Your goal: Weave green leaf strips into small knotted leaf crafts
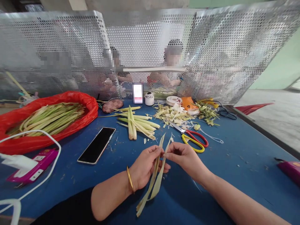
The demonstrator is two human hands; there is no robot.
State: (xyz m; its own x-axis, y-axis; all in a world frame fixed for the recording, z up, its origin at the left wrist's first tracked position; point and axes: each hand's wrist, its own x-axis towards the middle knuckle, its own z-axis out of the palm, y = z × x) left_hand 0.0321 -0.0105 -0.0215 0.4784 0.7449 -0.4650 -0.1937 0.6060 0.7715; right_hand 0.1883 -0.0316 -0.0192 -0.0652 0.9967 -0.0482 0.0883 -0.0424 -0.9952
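Both of my hands pinch long pale green leaf strips (157, 183) above the blue table. My left hand (146, 165), with a gold bangle (130, 179) on its wrist, holds one strip between thumb and fingers. Thumb and forefinger of my right hand (181, 154) are closed on the other strip close beside it. The lower ends hang down toward me and the tips point away. Just past my right hand lie scissors (194, 140) with one red and one yellow handle. Beyond my left hand is a small pile of cut green stalks (140, 123).
At left stand a red bag (90, 114) of long stalks, a phone (97, 145) and a purple power strip (43, 162) with a white cable. Leaf scraps (172, 114), a tape roll (173, 100) and a white jar (149, 99) sit before a perforated metal screen (147, 40). People sit behind it.
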